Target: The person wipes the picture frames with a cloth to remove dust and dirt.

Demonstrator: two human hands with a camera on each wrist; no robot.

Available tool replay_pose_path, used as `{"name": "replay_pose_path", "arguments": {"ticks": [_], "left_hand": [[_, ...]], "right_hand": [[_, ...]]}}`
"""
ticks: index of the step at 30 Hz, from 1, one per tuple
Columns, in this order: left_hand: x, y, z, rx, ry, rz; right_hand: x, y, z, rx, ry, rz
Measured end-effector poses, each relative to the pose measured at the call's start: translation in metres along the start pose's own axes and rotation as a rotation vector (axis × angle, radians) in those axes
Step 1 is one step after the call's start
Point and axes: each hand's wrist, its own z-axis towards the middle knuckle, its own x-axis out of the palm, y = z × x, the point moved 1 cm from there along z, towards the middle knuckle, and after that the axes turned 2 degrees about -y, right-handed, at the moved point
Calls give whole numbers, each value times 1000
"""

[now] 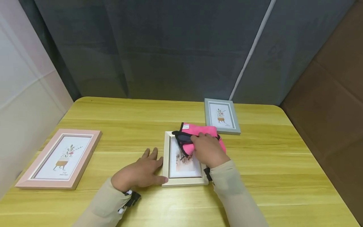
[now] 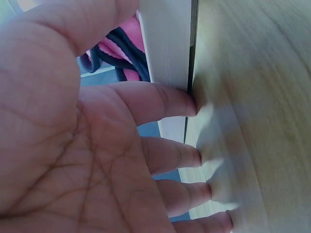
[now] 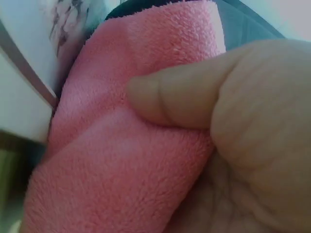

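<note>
A cream picture frame (image 1: 184,182) lies face up near the middle of the wooden table, its print of a blossoming branch partly covered. Over its upper right part, my right hand (image 1: 208,149) holds a folded pink cloth (image 1: 197,128) with black edging. In the right wrist view, the thumb presses on the fluffy pink fabric (image 3: 116,165). My left hand (image 1: 139,172) rests at the left side of the frame, fingers spread and thumb at the lower left corner. The left wrist view has its fingertips against the table beside the frame's pale side (image 2: 167,53).
A pink picture frame (image 1: 88,154) with a potted-plant print lies at the left of the table (image 1: 127,123). Behind the cloth, at the back right, lies a grey-blue frame (image 1: 230,130) with a similar print. A dark curtain (image 1: 170,50) hangs along the back edge.
</note>
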Motion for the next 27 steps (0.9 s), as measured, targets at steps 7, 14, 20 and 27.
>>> {"name": "replay_pose_path", "arguments": {"ticks": [7, 14, 20, 27], "left_hand": [[-2, 0, 0, -4, 12, 15], [-2, 0, 0, 4, 11, 13], [-1, 0, 0, -4, 13, -1], [-1, 1, 1, -11, 13, 14]], "right_hand": [[13, 25, 8, -153, 49, 55], [7, 23, 4, -124, 68, 105], [3, 1, 2, 21, -4, -3], [10, 11, 7, -134, 31, 130]]}}
